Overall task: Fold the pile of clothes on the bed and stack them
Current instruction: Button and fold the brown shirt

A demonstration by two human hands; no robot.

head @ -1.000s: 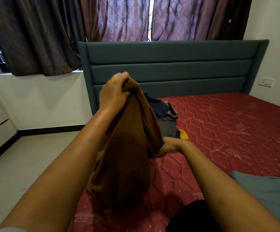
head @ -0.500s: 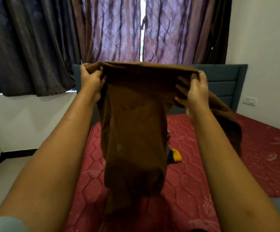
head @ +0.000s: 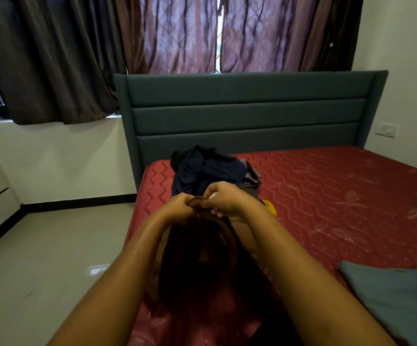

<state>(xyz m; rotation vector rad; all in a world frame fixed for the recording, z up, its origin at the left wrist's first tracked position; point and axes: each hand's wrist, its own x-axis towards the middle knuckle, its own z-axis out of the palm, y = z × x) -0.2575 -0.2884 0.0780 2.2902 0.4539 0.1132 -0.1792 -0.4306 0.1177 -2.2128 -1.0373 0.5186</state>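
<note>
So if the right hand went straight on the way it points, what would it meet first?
Probably the pile of clothes: its dark blue top layer lies just beyond the right hand, which grips the brown garment. The headboard stands farther behind. Depth is hard to judge from one view.

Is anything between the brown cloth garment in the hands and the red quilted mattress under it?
Nothing visible. Left hand and right hand grip the brown garment above the red mattress; the dark clothes pile lies farther back.
</note>
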